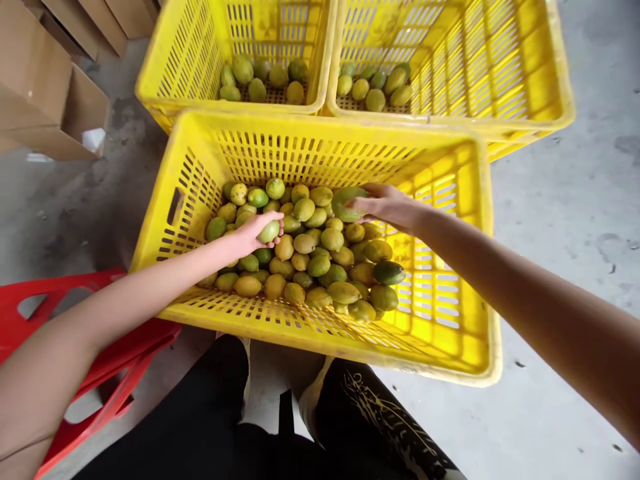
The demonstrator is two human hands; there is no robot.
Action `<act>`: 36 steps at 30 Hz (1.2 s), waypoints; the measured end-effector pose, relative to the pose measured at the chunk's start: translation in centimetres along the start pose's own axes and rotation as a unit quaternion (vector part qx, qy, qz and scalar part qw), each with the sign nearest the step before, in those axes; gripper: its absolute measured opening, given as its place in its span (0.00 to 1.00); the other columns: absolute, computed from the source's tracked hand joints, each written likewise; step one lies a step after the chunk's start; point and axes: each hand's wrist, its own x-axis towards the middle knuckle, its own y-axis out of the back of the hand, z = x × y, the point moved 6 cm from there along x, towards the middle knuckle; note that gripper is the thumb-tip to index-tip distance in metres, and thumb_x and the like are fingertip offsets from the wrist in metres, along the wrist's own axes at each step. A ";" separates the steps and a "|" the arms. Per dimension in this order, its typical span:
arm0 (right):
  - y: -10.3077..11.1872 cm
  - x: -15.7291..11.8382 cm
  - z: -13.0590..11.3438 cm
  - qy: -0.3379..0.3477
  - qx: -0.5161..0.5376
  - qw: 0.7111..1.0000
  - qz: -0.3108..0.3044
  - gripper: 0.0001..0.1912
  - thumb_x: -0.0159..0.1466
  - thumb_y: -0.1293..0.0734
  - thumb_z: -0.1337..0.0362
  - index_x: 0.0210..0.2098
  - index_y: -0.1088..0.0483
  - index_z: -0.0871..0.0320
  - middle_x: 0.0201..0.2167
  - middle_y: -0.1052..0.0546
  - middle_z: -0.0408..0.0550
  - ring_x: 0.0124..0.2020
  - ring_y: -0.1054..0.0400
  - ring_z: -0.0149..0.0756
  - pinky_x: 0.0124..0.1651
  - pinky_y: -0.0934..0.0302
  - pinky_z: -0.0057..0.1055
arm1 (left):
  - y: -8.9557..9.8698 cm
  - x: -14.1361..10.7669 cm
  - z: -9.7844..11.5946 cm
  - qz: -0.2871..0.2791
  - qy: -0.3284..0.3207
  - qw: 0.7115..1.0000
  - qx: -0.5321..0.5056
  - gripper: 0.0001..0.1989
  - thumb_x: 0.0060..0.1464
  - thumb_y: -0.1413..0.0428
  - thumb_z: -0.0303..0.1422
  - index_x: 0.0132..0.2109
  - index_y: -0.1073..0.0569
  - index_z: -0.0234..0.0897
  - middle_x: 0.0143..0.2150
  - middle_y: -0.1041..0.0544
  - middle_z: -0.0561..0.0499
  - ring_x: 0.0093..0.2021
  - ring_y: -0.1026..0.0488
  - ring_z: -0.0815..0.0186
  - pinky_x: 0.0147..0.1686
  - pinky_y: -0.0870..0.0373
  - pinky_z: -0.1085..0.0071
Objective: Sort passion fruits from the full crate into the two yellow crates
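Note:
My left hand [254, 235] is closed around a pale green lemon [269, 232], just above the pile in the near yellow crate [320, 340]. Over the far right part of that pile, my right hand [387, 205] has its fingers on a larger-looking green lemon [349, 204], which is smeared by motion. Beneath both hands lie many yellow and green lemons [319, 265], heaped toward the left and middle of the crate. Some of my right fingers are hidden behind the fruit.
Behind the near crate stand two more yellow crates, a left one [190, 100] and a right one [540, 123], each with several lemons at the bottom. Cardboard boxes [35, 80] are at the far left. A red plastic stool [125, 353] sits beside my left leg.

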 end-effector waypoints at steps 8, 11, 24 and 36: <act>-3.9 -7.5 -3.8 0.149 0.318 0.928 -0.127 0.34 0.65 0.49 0.45 0.65 0.42 0.54 0.68 0.35 0.56 0.62 0.32 0.53 0.63 0.33 0.54 | -0.7 -1.9 2.4 0.020 -0.015 0.998 -0.066 0.05 0.60 0.42 0.25 0.37 0.31 0.36 0.33 0.26 0.53 0.33 0.26 0.71 0.35 0.27 0.74; -4.4 -7.3 -4.1 0.151 0.241 0.955 -0.088 0.41 0.64 0.50 0.32 0.66 0.44 0.49 0.61 0.28 0.57 0.59 0.30 0.55 0.56 0.29 0.55 | -1.4 -3.1 4.3 0.036 -0.032 0.997 -0.058 0.03 0.64 0.42 0.28 0.40 0.29 0.35 0.35 0.25 0.53 0.36 0.25 0.70 0.44 0.24 0.69; -5.6 -6.4 -2.9 0.040 0.591 0.800 -0.092 0.20 0.62 0.39 0.46 0.42 0.31 0.55 0.36 0.22 0.50 0.35 0.26 0.40 0.30 0.31 0.31 | -4.7 -8.8 6.2 0.014 -0.095 0.963 -0.250 0.03 0.59 0.41 0.25 0.38 0.28 0.35 0.36 0.24 0.49 0.38 0.22 0.68 0.35 0.25 0.77; -6.1 -6.7 -3.3 -0.037 0.638 0.748 -0.180 0.26 0.64 0.37 0.44 0.50 0.27 0.58 0.30 0.21 0.49 0.35 0.24 0.42 0.44 0.25 0.42 | -4.3 -7.7 6.2 0.007 -0.073 0.963 -0.258 0.01 0.52 0.43 0.27 0.34 0.26 0.35 0.34 0.23 0.48 0.34 0.24 0.65 0.34 0.25 0.71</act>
